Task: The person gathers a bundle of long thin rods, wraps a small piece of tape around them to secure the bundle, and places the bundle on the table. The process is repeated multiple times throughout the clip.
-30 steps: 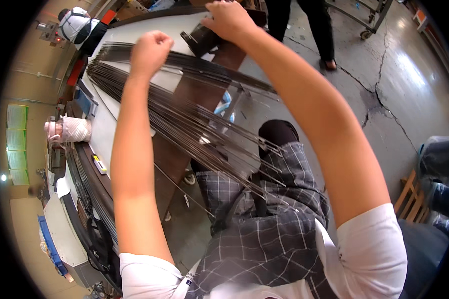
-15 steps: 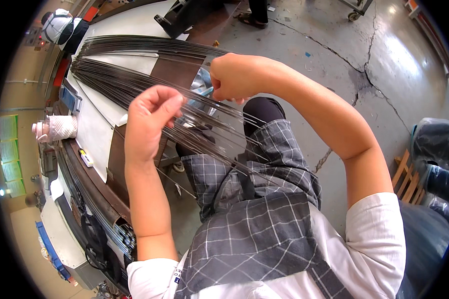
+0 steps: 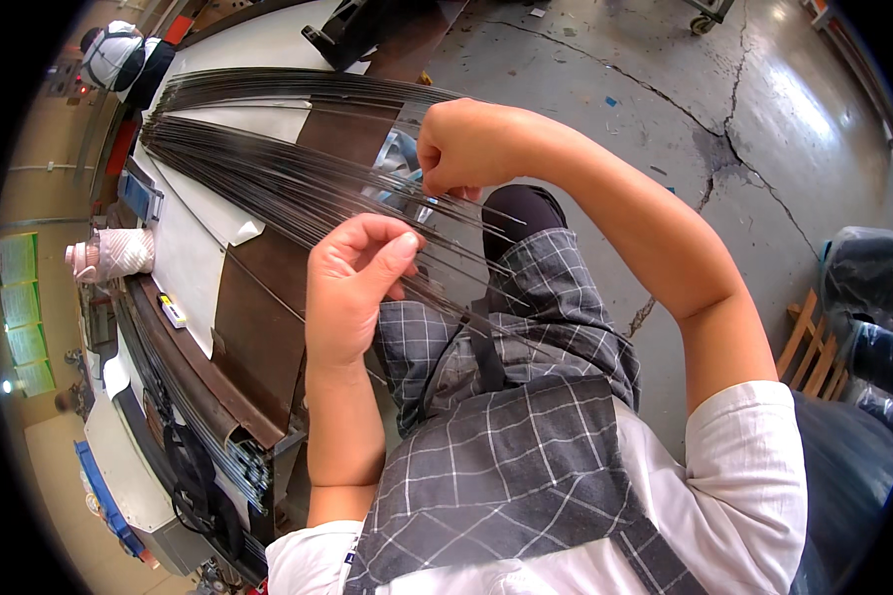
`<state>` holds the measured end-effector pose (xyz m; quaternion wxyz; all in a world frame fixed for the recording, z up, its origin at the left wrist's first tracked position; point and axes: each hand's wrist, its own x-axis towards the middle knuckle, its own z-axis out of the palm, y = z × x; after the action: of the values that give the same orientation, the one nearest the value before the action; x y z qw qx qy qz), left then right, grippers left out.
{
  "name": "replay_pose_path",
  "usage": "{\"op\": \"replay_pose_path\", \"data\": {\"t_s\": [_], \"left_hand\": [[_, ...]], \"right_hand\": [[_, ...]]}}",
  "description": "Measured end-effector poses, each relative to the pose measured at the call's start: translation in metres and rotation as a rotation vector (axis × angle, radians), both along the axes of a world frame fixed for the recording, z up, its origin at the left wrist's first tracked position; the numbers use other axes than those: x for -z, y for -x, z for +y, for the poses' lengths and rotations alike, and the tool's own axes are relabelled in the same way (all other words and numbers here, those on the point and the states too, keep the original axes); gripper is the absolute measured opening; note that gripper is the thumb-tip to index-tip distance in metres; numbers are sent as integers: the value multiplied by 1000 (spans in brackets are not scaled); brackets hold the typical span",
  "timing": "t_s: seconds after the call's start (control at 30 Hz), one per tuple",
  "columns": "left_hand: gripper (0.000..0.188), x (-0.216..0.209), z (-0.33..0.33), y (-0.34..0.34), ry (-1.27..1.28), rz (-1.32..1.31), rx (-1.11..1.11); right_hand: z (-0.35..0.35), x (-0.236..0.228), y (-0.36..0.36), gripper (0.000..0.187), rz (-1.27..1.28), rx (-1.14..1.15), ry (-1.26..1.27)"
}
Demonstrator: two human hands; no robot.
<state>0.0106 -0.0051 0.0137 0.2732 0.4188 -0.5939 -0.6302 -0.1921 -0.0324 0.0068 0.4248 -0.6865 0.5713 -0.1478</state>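
Many long, thin dark wires [image 3: 258, 164] fan out from a narrow end at the far left, across the table toward my lap. Their loose tips spread over my checked apron [image 3: 511, 426] and knees. My left hand [image 3: 362, 283] is closed on the nearer part of the fan, thumb against the curled forefinger, with wire ends sticking out past it. Farther off and to the right, my right hand [image 3: 461, 149] is bent down at the wrist, its fingers closed around wires of the middle part. Its fingertips are partly hidden. A separate far strand of wires [image 3: 308, 84] runs behind it.
The table [image 3: 258, 307] has a brown top with white sheets [image 3: 184, 273]. A patterned wrapped roll [image 3: 124, 255] and a small yellow-and-white item [image 3: 172, 311] sit along its left side. Dark plastic-wrapped bundles [image 3: 863, 288] and a wooden pallet [image 3: 814, 347] stand at right on the cracked floor.
My left hand has moved right and toward me along the wires, closer to my lap. The right hand has stayed nearly in place. The foot at the top has left the view.
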Motion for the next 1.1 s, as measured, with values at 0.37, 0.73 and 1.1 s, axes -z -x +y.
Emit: {"op": "replay_pose_path", "data": {"t_s": [0.37,0.73,1.1], "left_hand": [[10,11,19,27,-325,219,-6],[12,14,18,36,-360,218,-10],[14,17,16,37,-363,196,21]], "right_hand": [[3,-7,1,16,-265,50,-54],[6,-6,2,16,-380,67,-68],[5,-4,2,16,-344,66,-51]]}}
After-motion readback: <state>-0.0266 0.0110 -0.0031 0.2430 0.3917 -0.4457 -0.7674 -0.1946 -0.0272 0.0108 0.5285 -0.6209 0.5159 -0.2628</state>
